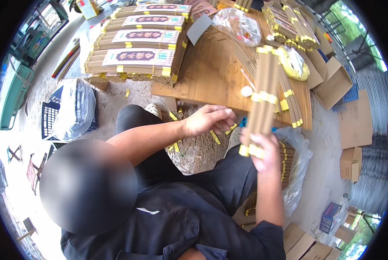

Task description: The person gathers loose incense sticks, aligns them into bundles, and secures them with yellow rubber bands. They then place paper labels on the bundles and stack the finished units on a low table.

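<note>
In my right hand [264, 149] is a bundle of incense sticks [263, 82], long and brown, wrapped with yellow bands at both ends and the middle. My fingers close round its near end, and it stands tilted up over the right part of the wooden table [202, 69]. My left hand [209, 120] hovers just off the table's near edge, fingers loosely bent and apart, with nothing visible in them. Beyond the bundle, more banded sticks [293, 102] lie on the table, next to loose brown sticks [244, 54].
Labelled stick bundles [137, 41] are stacked at the far left. A clear plastic bag [237, 26] and a yellow bag [298, 65] lie on the table. Cardboard boxes [332, 82] stand at right. A dark crate [51, 117] sits left; yellow scraps [215, 137] litter the floor.
</note>
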Tool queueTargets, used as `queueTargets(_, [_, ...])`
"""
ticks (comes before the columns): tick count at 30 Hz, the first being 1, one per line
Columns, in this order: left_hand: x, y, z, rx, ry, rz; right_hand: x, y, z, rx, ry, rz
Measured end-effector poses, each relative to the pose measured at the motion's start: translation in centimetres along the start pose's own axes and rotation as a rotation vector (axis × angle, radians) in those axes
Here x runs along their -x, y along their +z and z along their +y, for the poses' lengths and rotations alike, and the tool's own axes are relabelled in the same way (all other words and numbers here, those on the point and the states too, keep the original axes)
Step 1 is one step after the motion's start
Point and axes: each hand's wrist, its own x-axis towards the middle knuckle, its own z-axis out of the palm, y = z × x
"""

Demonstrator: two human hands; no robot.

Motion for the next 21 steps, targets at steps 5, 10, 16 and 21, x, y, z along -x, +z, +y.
queueTargets(5, [0.4, -1.0, -0.6, 0.439, -0.138, 0.203, -8.9, 4.1, 5.0, 0.055, 0.106, -0.145])
queueTargets(10, [-0.8, -1.9, -1.7, 0.323, -0.166, 0.364, -11.9, 3.6, 7.8, 0.112, 0.101, -0.088])
queueTargets(16, [-1.0, -1.6, -1.0, 0.402, -0.252, 0.338, -12.2, 2.7, 8.5, 0.52, -0.081, 0.027])
queueTargets(21, [-0.8, -1.3, -1.2, 0.401, -0.206, 0.347, -12.5, 1.6, 9.8, 0.452, -0.11, 0.138])
